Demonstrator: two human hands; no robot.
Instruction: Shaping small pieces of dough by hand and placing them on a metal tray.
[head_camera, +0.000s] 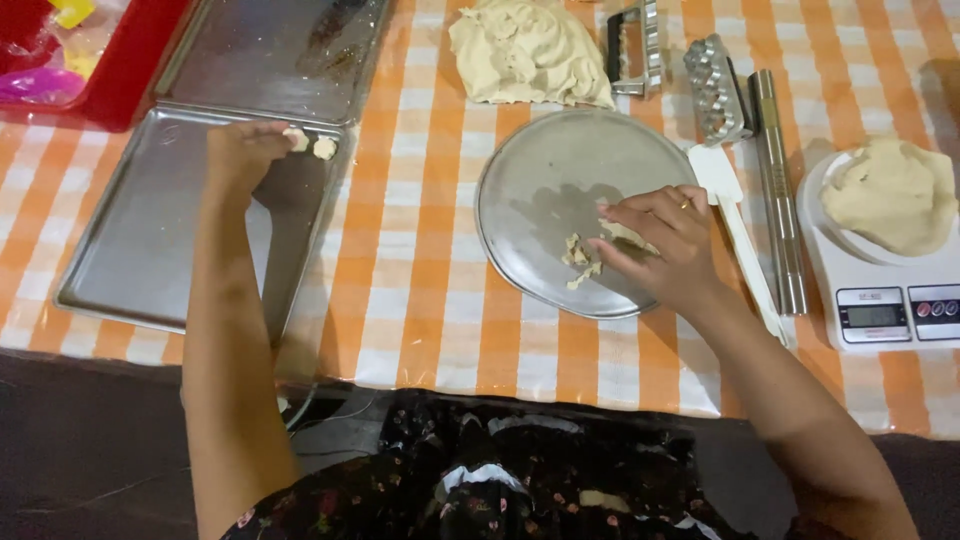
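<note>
Head view looks down on the left hand (243, 152), which reaches out over the near tray (130, 260) with its fingers pinched on a small dough piece (296, 139) at the tray's far right corner; a second piece (325, 148) lies just beside it on the metal. The right hand (662, 243) rests on the round plate (540, 170), fingers curled down loosely on dough scraps (580, 262) near the plate's near edge, neither fully spread nor fisted. A second tray (270, 50) lies beyond the near one, touching it, and a red tub (125, 70) sits at the far left. Between the trays and the plate the orange checked surface (420, 250) shows bare. Beyond the plate a large dough mound (527, 52) lies on the cloth, with a metal cutter (636, 48) just beside it. Right of the plate lie a ridged mould (716, 90), a white spatula (738, 235) whose blade touches the plate's rim, and a steel rod (778, 190) alongside. A scale (880, 300) at the far right carries another dough lump (890, 195). Nothing lies across either hand's reach.
</note>
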